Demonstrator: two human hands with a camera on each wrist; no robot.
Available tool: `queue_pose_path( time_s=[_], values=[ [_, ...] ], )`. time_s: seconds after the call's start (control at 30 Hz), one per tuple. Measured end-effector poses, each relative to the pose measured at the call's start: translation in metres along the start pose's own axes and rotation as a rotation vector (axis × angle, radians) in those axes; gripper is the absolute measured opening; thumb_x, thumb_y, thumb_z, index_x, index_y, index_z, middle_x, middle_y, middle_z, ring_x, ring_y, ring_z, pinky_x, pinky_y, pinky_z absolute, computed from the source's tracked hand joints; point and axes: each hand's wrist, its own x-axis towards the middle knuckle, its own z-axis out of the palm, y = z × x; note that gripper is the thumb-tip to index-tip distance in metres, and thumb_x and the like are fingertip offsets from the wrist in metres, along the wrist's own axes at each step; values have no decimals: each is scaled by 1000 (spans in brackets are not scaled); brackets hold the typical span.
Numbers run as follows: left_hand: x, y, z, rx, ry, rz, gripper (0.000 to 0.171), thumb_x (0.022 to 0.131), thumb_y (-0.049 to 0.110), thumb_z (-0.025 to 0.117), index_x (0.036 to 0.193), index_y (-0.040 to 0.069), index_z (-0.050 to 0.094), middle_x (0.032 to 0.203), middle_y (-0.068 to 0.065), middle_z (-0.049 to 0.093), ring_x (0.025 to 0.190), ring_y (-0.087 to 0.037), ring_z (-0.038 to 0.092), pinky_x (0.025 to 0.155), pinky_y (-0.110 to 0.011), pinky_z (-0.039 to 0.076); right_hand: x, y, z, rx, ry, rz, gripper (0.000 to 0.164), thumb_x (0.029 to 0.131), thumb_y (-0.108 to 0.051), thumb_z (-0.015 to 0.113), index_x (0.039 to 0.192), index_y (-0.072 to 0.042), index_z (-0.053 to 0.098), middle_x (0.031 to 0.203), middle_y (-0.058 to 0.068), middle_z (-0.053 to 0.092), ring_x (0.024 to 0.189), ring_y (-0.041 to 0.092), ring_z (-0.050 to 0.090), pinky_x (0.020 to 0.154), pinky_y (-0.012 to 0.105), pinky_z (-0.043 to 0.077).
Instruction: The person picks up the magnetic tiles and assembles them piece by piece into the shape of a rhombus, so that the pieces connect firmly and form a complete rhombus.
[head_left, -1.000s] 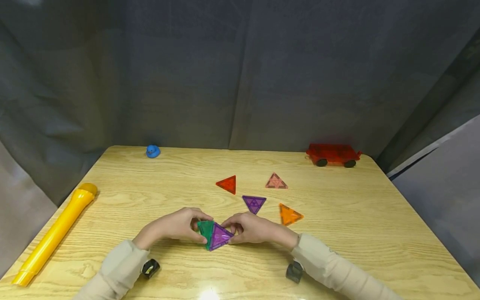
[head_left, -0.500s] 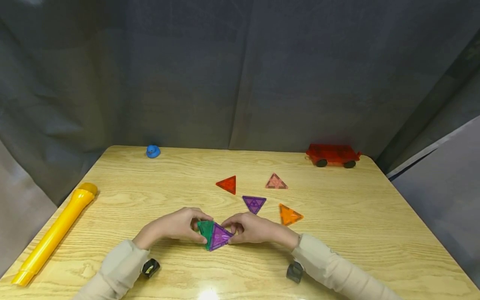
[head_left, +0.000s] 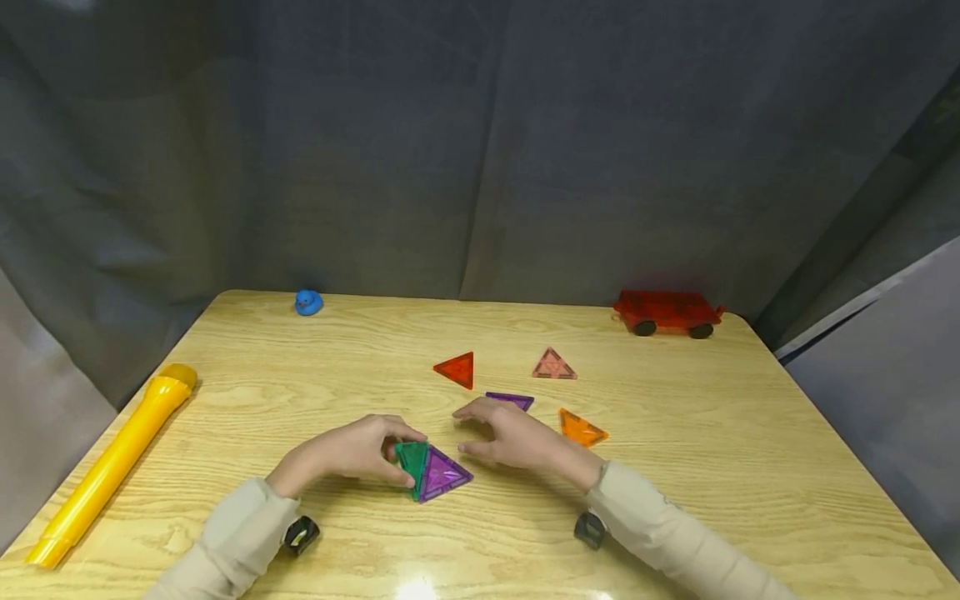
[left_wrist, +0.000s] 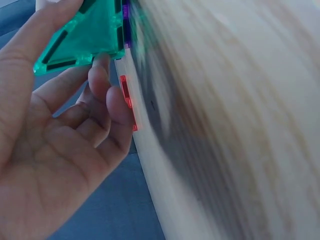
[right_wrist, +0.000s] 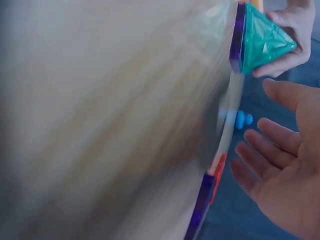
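At the lower centre of the head view, the left hand pinches a green triangle between thumb and fingers, one at each end of it. The wrist views show the green triangle raised off the worktop, its lower edge against a purple triangle that lies flat. That grip probably serves to steady it, since a thin tile stood on edge could easily tip; whether magnets join the two cannot be told.

The right hand, just right of frame centre and lower, hovers beside the purple triangle, fingers loosely bent and apart from the thumb, holding nothing. It partly hides a second purple triangle. This one, an orange triangle, a red triangle and a pink triangle lie separately around the centre, seemingly spaced within easy reach. A yellow tube at lower left, a blue duck and a red wheeled cart along the far edge sit well apart, perhaps to leave working room.
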Motion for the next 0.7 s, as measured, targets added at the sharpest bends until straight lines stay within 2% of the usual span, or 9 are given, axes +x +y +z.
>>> queue_pose_path(
  time_s=[0.23,0.43,0.7],
  values=[
    [0,0,0,-4,-5,8,57,80,26,78,127,0,59,96,1,55,74,-10,49,62,-22,43,7,9,-6,-59,25,27,59,90,-34,65,138,-4,48,138,13,51,129,29,45,106,43,37],
    [-1,1,0,-11,-7,6,57,80,25,78,127,1,59,95,1,54,73,-9,48,62,-21,43,15,20,-10,-49,2,50,60,92,-35,63,139,-2,46,139,15,50,130,30,44,106,43,37],
    [-1,3,0,-3,-8,7,56,80,25,78,127,1,59,97,1,55,73,-9,49,62,-21,43,28,24,-10,-48,-23,96,59,93,-34,62,140,-4,45,140,14,48,131,30,43,108,43,35]
  ],
)
